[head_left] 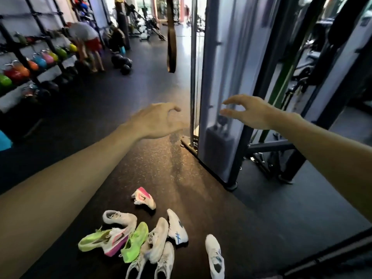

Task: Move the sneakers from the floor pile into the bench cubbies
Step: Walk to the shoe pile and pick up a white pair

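Both arms stretched forward above the sneakers point(141, 240), nothing held. Left hand point(159, 121) palm down, fingers loosely curved and slightly apart; right hand point(249, 111) likewise empty, fingers spread and relaxed. Sneakers heaped on the floor point(181, 178) well below both hands, nearest the lower edge of the view. No bench or cubbies in sight, so probably the very start: nothing picked up yet.

To do this step well: lower both hands to the heap, start with the loose ones at its edges. Pink-and-white shoe point(144, 196) lying alone just beyond the heap, white shoe with blue marking point(215, 256) apart on its right side; either easy to take by the heel collar without disturbing the rest. Better to pinch at the heel or tongue than to squeeze the soft upper. Matching pairs in hand worth the effort, one shoe per hand.

Within the heap, neon green shoes point(132, 242) crossed with white ones, some tipped on their sides. Uppers look like thin mesh, light and pliable; soles thick, foamy, curved. Floor of dark speckled rubber, matte and grippy, so lifting rather than sliding. Upright frame of a weight machine point(221, 97) beyond the heap, hard painted metal.
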`<state>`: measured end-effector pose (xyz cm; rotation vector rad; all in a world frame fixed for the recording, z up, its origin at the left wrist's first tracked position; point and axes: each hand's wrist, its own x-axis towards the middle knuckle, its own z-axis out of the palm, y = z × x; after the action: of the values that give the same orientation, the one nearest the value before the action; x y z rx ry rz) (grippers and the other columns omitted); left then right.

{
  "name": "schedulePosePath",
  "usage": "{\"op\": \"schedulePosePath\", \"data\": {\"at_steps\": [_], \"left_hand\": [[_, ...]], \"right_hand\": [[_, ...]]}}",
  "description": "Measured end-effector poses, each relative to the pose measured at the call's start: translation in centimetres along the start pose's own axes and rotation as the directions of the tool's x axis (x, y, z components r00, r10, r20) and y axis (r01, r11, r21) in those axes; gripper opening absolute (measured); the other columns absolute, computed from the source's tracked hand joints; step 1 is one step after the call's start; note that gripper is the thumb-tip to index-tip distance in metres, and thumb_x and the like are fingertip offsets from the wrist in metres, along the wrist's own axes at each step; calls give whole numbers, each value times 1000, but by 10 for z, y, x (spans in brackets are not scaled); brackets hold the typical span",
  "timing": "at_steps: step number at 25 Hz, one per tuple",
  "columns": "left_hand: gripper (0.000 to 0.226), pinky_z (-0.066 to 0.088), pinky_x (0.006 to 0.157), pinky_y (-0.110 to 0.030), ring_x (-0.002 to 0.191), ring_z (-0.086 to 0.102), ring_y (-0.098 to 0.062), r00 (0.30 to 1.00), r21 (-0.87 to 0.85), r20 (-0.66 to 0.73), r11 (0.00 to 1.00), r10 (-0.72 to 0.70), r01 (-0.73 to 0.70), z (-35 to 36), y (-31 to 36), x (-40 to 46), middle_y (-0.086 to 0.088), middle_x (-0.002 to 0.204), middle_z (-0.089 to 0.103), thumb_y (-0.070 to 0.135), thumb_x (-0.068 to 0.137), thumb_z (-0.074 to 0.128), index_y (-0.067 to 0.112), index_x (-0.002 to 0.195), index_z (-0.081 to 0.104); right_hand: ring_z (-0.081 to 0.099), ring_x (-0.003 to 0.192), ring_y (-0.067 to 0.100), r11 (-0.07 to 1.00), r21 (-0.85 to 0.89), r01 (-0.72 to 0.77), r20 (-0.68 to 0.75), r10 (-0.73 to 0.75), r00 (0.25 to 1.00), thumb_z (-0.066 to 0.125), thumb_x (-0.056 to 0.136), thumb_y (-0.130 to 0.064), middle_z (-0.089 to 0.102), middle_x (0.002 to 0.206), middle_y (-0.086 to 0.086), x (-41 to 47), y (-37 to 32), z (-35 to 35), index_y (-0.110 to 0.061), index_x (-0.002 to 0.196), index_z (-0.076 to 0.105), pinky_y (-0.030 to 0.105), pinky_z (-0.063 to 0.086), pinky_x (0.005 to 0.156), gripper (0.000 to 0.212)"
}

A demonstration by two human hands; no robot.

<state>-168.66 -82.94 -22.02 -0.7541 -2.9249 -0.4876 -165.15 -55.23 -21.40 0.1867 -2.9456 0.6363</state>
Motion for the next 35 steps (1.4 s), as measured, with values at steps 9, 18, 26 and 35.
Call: {"op": "schedulePosePath", "data": {"at_steps": [9, 18, 26, 35], "left_hand": [[59, 42, 95, -42, 117, 51, -20, 950, -140, 309, 990, 50, -7, 205, -61, 82, 3, 136, 50, 69, 77, 55, 41, 127, 44], [72, 40, 99, -45, 123, 46, -20, 863, -181, 501, 968, -61, 174, 519, -158, 66, 5, 138, 46, 79, 69, 48, 46, 131, 37], [68, 37, 103, -40, 129, 40, -19, 808, -139, 565, 945, -169, 295, 787, -247, 0, 3, 145, 38, 67, 78, 54, 42, 138, 33], [59, 34, 91, -33, 123, 45, -27, 724, -44, 631, 919, -279, 392, 943, -302, -79, -8, 141, 40, 47, 90, 54, 32, 142, 32]], "right_hand": [[46, 122, 18, 960, 79, -267, 118, 257, 959, 46, 82, -69, 50, 135, -6, 23, 148, 168, -35, 128, 50, 32, 36, 93, 58], [45, 123, 14, 912, 140, -386, 312, 329, 891, 48, 85, -62, 44, 140, -7, -15, 299, 478, -36, 131, 45, 30, 36, 97, 53], [36, 132, 18, 885, 123, -449, 454, 353, 818, 47, 89, -56, 35, 148, -7, -83, 384, 730, -35, 138, 39, 38, 33, 106, 54], [23, 139, 22, 844, 22, -536, 582, 426, 693, 54, 85, -30, 27, 153, -9, -180, 422, 883, -40, 138, 38, 52, 21, 111, 57]]}}
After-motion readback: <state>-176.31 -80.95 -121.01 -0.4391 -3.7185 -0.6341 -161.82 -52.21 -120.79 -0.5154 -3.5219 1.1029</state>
